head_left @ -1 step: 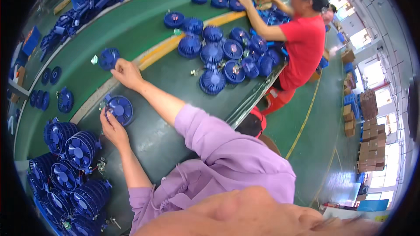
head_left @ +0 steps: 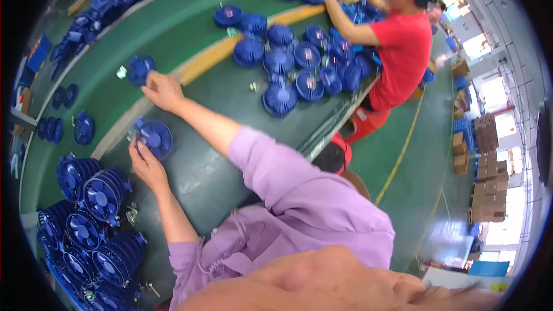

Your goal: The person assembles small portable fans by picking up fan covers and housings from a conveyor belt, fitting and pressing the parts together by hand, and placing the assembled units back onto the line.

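Purple sleeves [head_left: 265, 164] lead to two bare hands. The left hand [head_left: 151, 168] is bent partly closed and has hold of the edge of one blue fan [head_left: 156, 140], which is over the dark worktop [head_left: 210, 164]. Its fingertips are partly hidden by the fan, and a small bit beside them is too blurry to name.

The right hand [head_left: 165, 93] is up and a little right of the left one. Its fingers are bent at the edge of another blue fan [head_left: 139, 70]. They cover part of that rim, so I cannot tell if they grip it or only touch it. Just left of that fan is a shiny little piece [head_left: 121, 72], on the green belt [head_left: 106, 106].

Down and left of the left hand are tall fan stacks [head_left: 106, 196], close together; dark picture edges cut some off. More fans [head_left: 84, 128] lie on the belt, left of both hands.

To the right of the right hand sits a big bunch of loose fans [head_left: 280, 61], some blocking others from sight. A yellow strip [head_left: 201, 69] runs between this hand and the bunch. Past them is a person in a red shirt [head_left: 403, 60], whose fingers are hard to see among blue parts. Far right are brown boxes [head_left: 488, 193].
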`<act>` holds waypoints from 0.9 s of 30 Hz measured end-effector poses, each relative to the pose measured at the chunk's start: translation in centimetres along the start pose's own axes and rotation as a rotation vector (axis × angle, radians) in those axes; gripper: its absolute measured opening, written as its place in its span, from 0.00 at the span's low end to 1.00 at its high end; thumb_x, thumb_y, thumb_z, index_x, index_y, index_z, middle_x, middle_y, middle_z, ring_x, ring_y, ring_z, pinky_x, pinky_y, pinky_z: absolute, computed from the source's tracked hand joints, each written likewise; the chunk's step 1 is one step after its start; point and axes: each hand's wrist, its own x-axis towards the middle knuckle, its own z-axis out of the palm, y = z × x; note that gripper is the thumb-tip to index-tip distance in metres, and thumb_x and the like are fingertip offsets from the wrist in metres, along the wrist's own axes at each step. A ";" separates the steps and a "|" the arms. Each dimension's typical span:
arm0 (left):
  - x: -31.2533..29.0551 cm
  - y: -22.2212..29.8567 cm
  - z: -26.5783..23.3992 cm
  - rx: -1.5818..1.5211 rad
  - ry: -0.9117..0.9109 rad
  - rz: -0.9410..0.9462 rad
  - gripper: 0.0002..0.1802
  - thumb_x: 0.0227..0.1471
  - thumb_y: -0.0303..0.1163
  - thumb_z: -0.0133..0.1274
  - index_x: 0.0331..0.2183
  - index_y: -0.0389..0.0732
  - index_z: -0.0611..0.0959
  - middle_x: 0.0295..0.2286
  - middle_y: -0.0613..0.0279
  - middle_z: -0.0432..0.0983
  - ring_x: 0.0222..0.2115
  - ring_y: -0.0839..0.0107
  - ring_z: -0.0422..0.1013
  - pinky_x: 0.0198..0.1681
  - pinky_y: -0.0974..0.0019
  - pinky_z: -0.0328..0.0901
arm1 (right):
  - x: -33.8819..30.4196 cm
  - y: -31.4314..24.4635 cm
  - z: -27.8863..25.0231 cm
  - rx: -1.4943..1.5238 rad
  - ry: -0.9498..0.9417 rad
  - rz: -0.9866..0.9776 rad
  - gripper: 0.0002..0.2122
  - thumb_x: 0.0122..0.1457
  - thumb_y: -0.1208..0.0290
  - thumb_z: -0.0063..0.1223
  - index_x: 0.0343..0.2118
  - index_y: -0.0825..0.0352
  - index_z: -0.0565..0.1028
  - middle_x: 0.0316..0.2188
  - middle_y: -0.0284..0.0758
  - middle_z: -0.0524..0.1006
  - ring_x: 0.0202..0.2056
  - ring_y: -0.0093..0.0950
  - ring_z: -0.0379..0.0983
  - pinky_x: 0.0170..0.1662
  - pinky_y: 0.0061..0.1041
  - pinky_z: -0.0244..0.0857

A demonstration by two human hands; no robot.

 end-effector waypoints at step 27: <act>-0.2 -0.4 1.7 0.114 0.028 0.157 0.16 0.60 0.34 0.42 0.42 0.33 0.76 0.37 0.49 0.76 0.39 0.60 0.72 0.45 0.63 0.64 | 3.0 -2.4 0.8 -0.752 -0.732 0.056 0.14 0.56 0.65 0.50 0.44 0.57 0.79 0.46 0.33 0.77 0.47 0.32 0.74 0.45 0.33 0.69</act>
